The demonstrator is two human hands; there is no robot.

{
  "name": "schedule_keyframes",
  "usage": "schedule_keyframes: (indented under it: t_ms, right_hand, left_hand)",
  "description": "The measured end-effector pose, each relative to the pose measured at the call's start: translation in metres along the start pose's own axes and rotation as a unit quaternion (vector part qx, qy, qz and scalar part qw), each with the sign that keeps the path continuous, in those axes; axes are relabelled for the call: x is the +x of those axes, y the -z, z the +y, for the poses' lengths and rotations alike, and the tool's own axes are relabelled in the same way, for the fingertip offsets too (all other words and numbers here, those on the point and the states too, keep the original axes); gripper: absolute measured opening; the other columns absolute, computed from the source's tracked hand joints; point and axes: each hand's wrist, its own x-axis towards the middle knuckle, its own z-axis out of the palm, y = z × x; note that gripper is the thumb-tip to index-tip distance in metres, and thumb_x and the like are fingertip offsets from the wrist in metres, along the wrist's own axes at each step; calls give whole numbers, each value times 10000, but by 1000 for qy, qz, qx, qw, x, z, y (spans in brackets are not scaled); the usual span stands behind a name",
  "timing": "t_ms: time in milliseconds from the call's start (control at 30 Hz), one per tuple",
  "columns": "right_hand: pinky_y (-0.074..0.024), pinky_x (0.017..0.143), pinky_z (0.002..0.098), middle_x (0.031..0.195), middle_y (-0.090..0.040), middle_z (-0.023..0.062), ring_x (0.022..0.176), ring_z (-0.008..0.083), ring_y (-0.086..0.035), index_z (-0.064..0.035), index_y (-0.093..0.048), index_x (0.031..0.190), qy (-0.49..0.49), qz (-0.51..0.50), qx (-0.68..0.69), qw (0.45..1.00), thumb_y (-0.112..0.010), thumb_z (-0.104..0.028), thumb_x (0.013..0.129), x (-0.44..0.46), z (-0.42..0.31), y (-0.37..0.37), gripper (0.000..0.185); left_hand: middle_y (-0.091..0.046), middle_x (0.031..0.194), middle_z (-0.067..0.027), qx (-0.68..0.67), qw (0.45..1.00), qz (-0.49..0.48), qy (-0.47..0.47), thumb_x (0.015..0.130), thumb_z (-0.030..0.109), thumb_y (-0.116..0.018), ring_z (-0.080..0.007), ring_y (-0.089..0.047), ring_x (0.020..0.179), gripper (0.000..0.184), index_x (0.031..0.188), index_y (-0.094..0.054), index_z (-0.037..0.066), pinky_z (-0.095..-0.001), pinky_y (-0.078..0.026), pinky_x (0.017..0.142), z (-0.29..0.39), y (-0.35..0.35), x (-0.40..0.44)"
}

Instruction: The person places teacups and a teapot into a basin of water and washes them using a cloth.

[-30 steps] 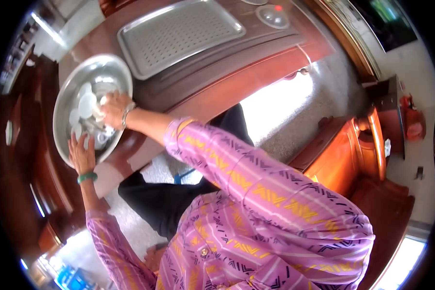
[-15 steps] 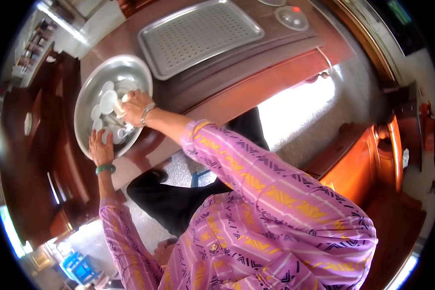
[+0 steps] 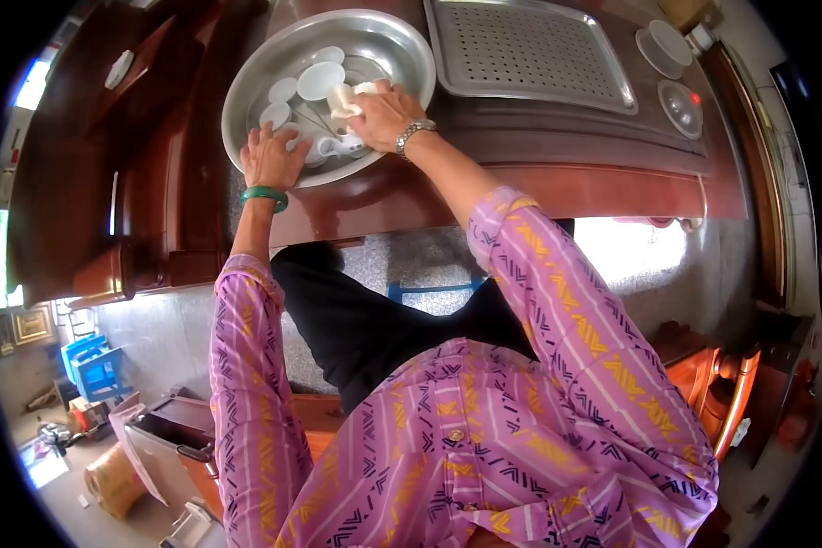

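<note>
A large steel basin (image 3: 388, 50) stands on the dark wooden table, with several small white cups (image 3: 321, 81) in it. My right hand (image 3: 385, 117), a metal bracelet at its wrist, is closed on a cream cloth (image 3: 345, 102) inside the basin's right side. Just left of that hand, near the basin's front, lies a white spoon or ladle (image 3: 336, 146). My left hand (image 3: 271, 157), with a green bangle, has its fingers spread over the near left rim, beside the closest cups.
A perforated steel tray (image 3: 530, 50) lies right of the basin. Farther right are a clear lid with a red knob (image 3: 681, 108) and white bowls (image 3: 665, 47). The table's red-brown front edge (image 3: 575, 187) runs before me. A blue stool (image 3: 436, 289) is below.
The camera view has turned, so the basin and tray now appear farther right and higher. My right hand stays on the cloth in the basin, and my left hand remains at the rim.
</note>
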Motion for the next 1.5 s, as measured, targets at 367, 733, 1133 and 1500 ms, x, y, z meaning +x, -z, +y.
schedule_keyframes:
  t_ms: [367, 733, 1133, 1500]
  right_hand:
    - [-442, 800, 413, 1063, -497, 170, 949, 331, -499, -118, -594, 984, 18, 34, 18, 999, -556, -347, 753, 1, 6, -9, 328]
    - [-458, 785, 417, 1039, -501, 171, 926, 341, -520, -108, -578, 975, 10, 20, 16, 1000, -586, -284, 718, 1, 4, -3, 312]
    - [-451, 812, 411, 1139, -478, 185, 956, 375, -549, -93, -555, 1086, 0, -77, -4, 997, -572, -337, 773, 8, -1, 1, 397]
    - [-488, 744, 404, 868, -633, 183, 849, 323, -616, -35, -597, 918, -16, -28, -27, 999, -465, -159, 781, 24, 5, 0, 227]
  left_hand:
    - [-515, 1202, -127, 27, 999, -3, -29, 766, 410, -560, -284, -400, 1159, 346, 975, -648, 149, -444, -282, 940, 1, 0, 0]
    - [-652, 750, -80, -73, 997, -29, 24, 733, 311, -593, -261, -596, 813, 242, 864, -648, 115, -375, -288, 914, 3, 7, -1]
    - [-637, 850, -111, 9, 994, -103, 23, 755, 263, -530, -266, -587, 854, 191, 845, -577, 102, -398, -313, 869, -3, 1, 8]
    - [-628, 793, -127, -93, 995, 17, 28, 803, 319, -542, -298, -580, 806, 244, 820, -573, 77, -400, -373, 778, -3, 0, 0]
